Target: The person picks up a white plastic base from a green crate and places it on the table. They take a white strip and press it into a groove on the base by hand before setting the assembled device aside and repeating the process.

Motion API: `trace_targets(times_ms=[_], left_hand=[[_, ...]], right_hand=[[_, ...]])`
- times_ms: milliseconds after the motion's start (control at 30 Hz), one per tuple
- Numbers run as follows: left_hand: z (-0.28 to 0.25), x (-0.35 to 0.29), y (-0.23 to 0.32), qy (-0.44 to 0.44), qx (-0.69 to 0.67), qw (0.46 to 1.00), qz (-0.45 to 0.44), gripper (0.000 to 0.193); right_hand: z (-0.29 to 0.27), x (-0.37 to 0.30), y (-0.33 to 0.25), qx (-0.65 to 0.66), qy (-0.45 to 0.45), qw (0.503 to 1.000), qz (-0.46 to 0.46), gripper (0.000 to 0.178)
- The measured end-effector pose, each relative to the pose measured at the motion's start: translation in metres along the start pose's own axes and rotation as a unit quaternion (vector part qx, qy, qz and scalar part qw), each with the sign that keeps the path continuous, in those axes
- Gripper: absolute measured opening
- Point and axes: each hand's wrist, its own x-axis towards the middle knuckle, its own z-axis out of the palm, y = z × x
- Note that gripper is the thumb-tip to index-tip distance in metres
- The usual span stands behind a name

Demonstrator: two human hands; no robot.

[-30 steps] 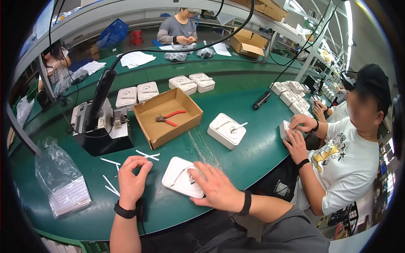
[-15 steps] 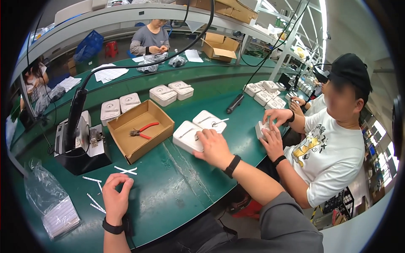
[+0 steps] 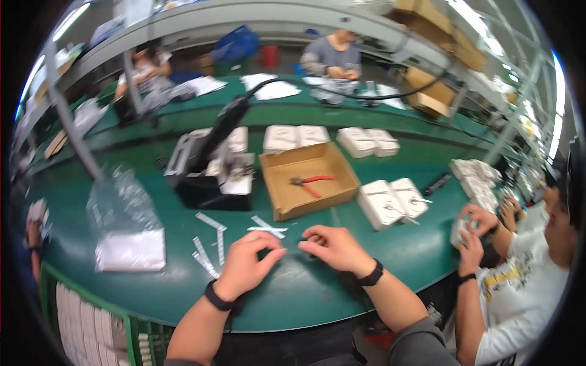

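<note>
Over the front of the green bench, my left hand [image 3: 249, 261] is closed in a loose pinch, thumb near the bent fingers. Facing it, my right hand [image 3: 337, 249] has thumb and fingertips drawn together; blur hides anything between them. Just beyond my left hand lie crossed white paper strips [image 3: 267, 228], with more printed strips [image 3: 206, 256] to its left. An open cardboard box [image 3: 282, 200] stands beyond both hands, holding red-handled pliers [image 3: 312, 183]. To its right are two white boxes [image 3: 379, 204] with cables on top.
A black device [image 3: 210, 192] stands left of the cardboard box. A clear plastic bag [image 3: 121, 204] covers white sheets at left. More white boxes [image 3: 284, 137] line the back. At right, a co-worker [image 3: 525, 274] handles a white box. A green crate [image 3: 135, 332] sits lower left.
My right hand has left the two white boxes and come back beside my left hand. The view has swung left, bringing the green crate into sight.
</note>
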Motion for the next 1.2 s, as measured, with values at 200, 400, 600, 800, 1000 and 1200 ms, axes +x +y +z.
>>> trace_targets(times_ms=[200,400,600,800,1000,1200], left_hand=[[0.000,-0.001,-0.009,-0.057,0.018,0.997,-0.054,0.018],[0.000,-0.002,0.011,-0.184,-0.050,0.977,-0.092,0.022],[-0.072,-0.001,0.052,-0.202,0.067,0.977,-0.014,0.025],[-0.171,-0.029,-0.001,-0.059,0.541,0.822,-0.168,0.022],[-0.254,-0.081,-0.015,-0.076,0.573,0.779,-0.242,0.034],[-0.306,-0.121,0.024,-0.061,0.500,0.807,-0.307,0.041]], right_hand=[[0.003,-0.006,0.005,0.017,-0.038,0.999,-0.015,0.029],[0.007,-0.015,-0.002,-0.024,-0.014,0.998,-0.060,0.024],[0.007,-0.024,-0.006,-0.055,-0.005,0.995,-0.081,0.027],[0.012,-0.024,-0.002,-0.102,-0.005,0.988,-0.112,0.032],[0.010,-0.027,-0.001,-0.075,-0.007,0.992,-0.105,0.030],[0.014,-0.021,0.011,-0.039,-0.040,0.994,-0.096,0.026]])
